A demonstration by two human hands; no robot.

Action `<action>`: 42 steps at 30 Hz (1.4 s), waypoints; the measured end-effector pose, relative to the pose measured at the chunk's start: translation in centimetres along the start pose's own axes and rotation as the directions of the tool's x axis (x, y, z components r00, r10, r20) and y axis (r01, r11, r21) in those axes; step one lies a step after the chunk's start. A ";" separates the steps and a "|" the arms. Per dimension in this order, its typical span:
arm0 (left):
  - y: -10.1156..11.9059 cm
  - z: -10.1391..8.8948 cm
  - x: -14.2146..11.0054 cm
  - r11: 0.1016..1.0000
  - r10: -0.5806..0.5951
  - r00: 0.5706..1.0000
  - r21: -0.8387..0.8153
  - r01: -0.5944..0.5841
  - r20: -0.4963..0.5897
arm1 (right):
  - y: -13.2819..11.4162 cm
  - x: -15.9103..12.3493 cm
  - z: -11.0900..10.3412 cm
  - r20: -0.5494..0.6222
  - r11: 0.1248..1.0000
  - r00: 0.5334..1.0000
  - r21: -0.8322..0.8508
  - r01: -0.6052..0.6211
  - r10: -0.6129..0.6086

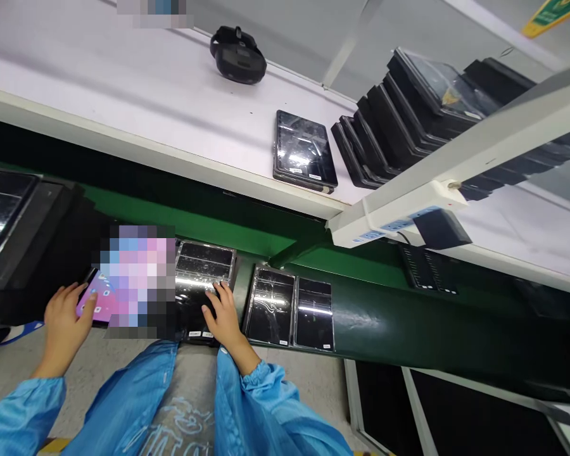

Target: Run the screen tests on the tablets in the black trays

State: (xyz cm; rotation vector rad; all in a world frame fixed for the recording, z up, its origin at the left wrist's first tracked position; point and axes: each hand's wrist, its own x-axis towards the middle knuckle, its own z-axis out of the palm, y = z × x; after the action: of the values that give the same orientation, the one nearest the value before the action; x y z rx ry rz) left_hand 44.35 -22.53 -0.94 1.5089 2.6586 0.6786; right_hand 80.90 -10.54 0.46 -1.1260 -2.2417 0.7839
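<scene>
My left hand (66, 316) rests with fingers spread on the lower left corner of a lit tablet (95, 304) whose screen glows pink and is partly blurred out. My right hand (223, 313) lies flat, fingers apart, on a dark tablet (202, 272) wrapped in glossy film. Both tablets lie on a green conveyor belt (370, 316). Blue sleeves cover both my arms.
Two more dark tablets (289, 310) lie side by side on the belt to the right. A white shelf (123, 95) above holds a black headset (237, 54), one tablet (304, 152) and a leaning row of tablets (408, 120). A power strip (394, 212) hangs from a beam.
</scene>
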 end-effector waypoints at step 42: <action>12.5 4.2 -6.8 0.864 0.375 0.903 -0.432 -0.258 0.211 | 7.8 8.6 3.9 -0.480 0.788 0.665 0.546 -0.284 0.572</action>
State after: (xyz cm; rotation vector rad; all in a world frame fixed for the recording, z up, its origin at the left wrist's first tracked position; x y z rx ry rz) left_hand 59.14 -21.05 -1.41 1.7743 1.9289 0.8662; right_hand 77.96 -0.59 -6.05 -1.4557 -1.1613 0.8630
